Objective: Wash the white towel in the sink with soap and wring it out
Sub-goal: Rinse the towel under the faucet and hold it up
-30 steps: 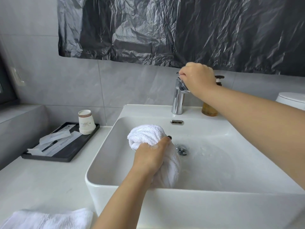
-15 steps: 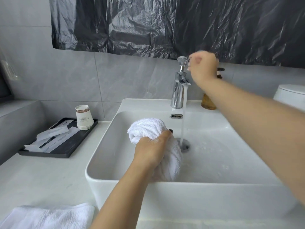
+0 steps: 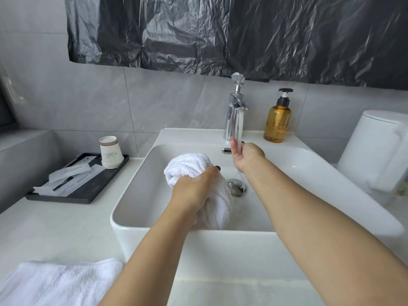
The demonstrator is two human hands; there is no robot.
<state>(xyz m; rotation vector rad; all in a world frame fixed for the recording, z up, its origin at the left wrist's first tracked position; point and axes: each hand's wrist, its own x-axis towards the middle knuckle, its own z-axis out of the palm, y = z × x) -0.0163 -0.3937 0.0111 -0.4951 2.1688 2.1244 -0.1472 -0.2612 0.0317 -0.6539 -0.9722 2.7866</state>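
Towel: a white towel [image 3: 194, 164], bunched into a thick roll, is held upright inside the sink, left of the drain; its top bulges above the fist and its lower end hangs toward the basin floor.
Left hand: the left hand [image 3: 194, 191] is wrapped tightly around the middle of the towel, fingers curled over it, with some foam on the knuckles.
Right hand: the right hand [image 3: 245, 154] is held under the water, fingers straight and pointing up, holding nothing; the stream touches its fingers.
Sink: a white rectangular sink [image 3: 136, 221] sits on a pale counter [image 3: 55, 230].
Tap: a chrome tap [image 3: 235, 115] with a clear knob stands at the back of the sink, and water [image 3: 240, 129] runs from it.
Drain: a metal drain [image 3: 236, 187] lies just right of the towel.
Soap: an amber soap bottle [image 3: 277, 122] with a black pump stands on the rim right of the tap.
Left side: a black tray [image 3: 88, 188] holds stacked paper cups [image 3: 110, 154] and white packets.
Near edge: a second towel [image 3: 59, 281] lies on the counter at lower left.
Right side: a white toilet tank [image 3: 375, 151].
Wall: grey tiles with a black plastic sheet [image 3: 220, 32] above.
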